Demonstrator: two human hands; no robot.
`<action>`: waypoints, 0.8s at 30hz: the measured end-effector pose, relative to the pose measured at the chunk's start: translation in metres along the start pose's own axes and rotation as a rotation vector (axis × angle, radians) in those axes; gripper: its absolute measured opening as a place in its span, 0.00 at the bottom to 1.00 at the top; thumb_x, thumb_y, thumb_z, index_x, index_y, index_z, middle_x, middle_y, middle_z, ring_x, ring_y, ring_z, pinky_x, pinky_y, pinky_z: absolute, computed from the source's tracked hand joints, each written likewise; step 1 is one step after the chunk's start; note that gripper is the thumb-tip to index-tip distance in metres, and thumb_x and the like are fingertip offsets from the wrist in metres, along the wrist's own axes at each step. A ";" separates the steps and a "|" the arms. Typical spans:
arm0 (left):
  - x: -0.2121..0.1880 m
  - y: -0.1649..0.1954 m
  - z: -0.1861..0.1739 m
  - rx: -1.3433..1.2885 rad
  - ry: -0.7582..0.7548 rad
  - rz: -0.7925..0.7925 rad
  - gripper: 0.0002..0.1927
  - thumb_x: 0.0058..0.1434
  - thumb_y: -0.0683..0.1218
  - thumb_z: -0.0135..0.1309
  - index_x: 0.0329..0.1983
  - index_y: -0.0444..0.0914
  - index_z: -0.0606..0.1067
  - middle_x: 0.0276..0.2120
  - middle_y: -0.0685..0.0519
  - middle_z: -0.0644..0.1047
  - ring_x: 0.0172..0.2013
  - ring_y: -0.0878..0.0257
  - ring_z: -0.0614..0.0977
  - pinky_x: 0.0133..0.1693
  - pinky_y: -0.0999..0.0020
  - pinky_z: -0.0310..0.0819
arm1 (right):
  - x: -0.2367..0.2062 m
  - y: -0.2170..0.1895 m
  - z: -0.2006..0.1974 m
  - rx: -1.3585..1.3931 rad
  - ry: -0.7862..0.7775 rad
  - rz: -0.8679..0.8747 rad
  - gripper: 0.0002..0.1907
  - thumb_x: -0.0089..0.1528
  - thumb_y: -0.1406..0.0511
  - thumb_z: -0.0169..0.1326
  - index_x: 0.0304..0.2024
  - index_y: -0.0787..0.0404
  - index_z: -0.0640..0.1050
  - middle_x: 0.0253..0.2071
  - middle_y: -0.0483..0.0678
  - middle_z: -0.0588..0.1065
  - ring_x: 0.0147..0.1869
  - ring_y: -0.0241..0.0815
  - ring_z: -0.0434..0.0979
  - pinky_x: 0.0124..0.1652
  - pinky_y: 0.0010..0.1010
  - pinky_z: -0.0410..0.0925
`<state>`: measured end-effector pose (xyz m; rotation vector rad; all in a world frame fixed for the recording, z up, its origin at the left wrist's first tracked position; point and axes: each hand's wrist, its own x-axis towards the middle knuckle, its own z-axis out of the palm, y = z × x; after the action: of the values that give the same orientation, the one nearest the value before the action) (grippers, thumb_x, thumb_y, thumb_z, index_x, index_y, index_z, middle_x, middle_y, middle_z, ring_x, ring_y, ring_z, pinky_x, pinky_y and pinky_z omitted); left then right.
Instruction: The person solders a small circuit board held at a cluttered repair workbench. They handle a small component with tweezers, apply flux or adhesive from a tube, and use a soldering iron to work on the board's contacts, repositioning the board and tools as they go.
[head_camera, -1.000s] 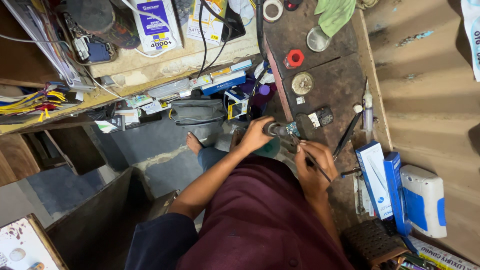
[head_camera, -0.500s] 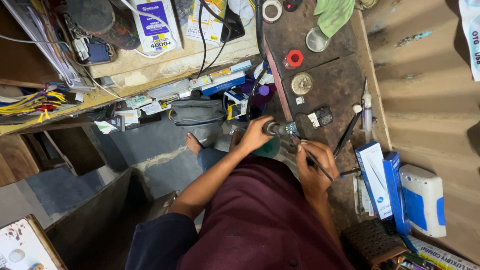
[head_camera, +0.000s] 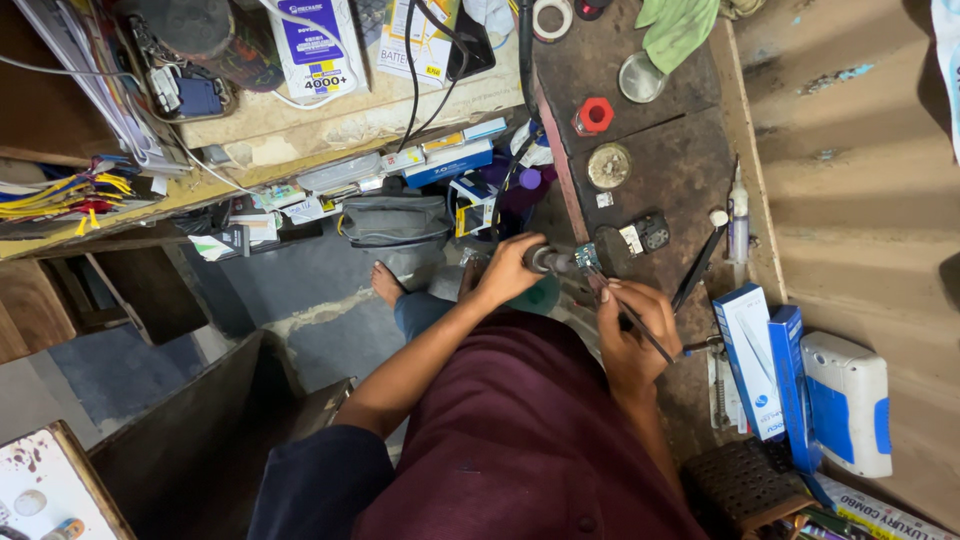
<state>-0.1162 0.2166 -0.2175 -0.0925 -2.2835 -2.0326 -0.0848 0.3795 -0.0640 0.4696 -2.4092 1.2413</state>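
My left hand (head_camera: 510, 268) grips a dark cylindrical part (head_camera: 548, 260) with a small blue circuit board (head_camera: 586, 257) at its end, held over the edge of the dark wooden workbench (head_camera: 690, 170). My right hand (head_camera: 632, 330) pinches a thin black probe-like tool (head_camera: 630, 322), its tip touching the board. Both hands meet just in front of my maroon shirt.
On the bench lie a red cap (head_camera: 596, 114), a round metal disc (head_camera: 608, 166), a tape roll (head_camera: 551, 17), a black tool (head_camera: 700, 265), blue and white boxes (head_camera: 765, 370) and a white device (head_camera: 848, 402). Cluttered shelves (head_camera: 300, 120) stand at left; a bare foot (head_camera: 387, 283) rests below.
Hands hold nearly the same place; the right hand has shifted slightly with the thin tool against the board.
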 end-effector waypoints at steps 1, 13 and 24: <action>0.000 0.000 0.000 0.006 -0.011 -0.007 0.18 0.46 0.36 0.64 0.41 0.34 0.74 0.35 0.44 0.76 0.37 0.45 0.81 0.38 0.59 0.74 | 0.000 0.000 0.000 0.009 -0.002 0.004 0.10 0.63 0.79 0.62 0.45 0.69 0.77 0.45 0.56 0.78 0.48 0.45 0.82 0.46 0.31 0.77; 0.002 0.002 0.002 0.018 -0.049 -0.021 0.16 0.47 0.37 0.64 0.38 0.33 0.73 0.33 0.44 0.75 0.34 0.45 0.79 0.36 0.58 0.72 | -0.002 -0.002 0.000 0.028 -0.010 0.030 0.09 0.64 0.78 0.62 0.45 0.69 0.77 0.45 0.56 0.78 0.48 0.44 0.82 0.45 0.30 0.77; 0.004 0.002 0.004 0.012 -0.038 -0.001 0.17 0.46 0.36 0.63 0.39 0.34 0.73 0.33 0.44 0.76 0.36 0.45 0.80 0.37 0.58 0.73 | -0.004 -0.001 -0.001 0.068 -0.019 0.048 0.09 0.64 0.78 0.62 0.46 0.69 0.77 0.45 0.55 0.78 0.49 0.43 0.82 0.45 0.30 0.77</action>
<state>-0.1204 0.2207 -0.2153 -0.1308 -2.3176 -2.0350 -0.0803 0.3802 -0.0650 0.4475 -2.4141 1.3484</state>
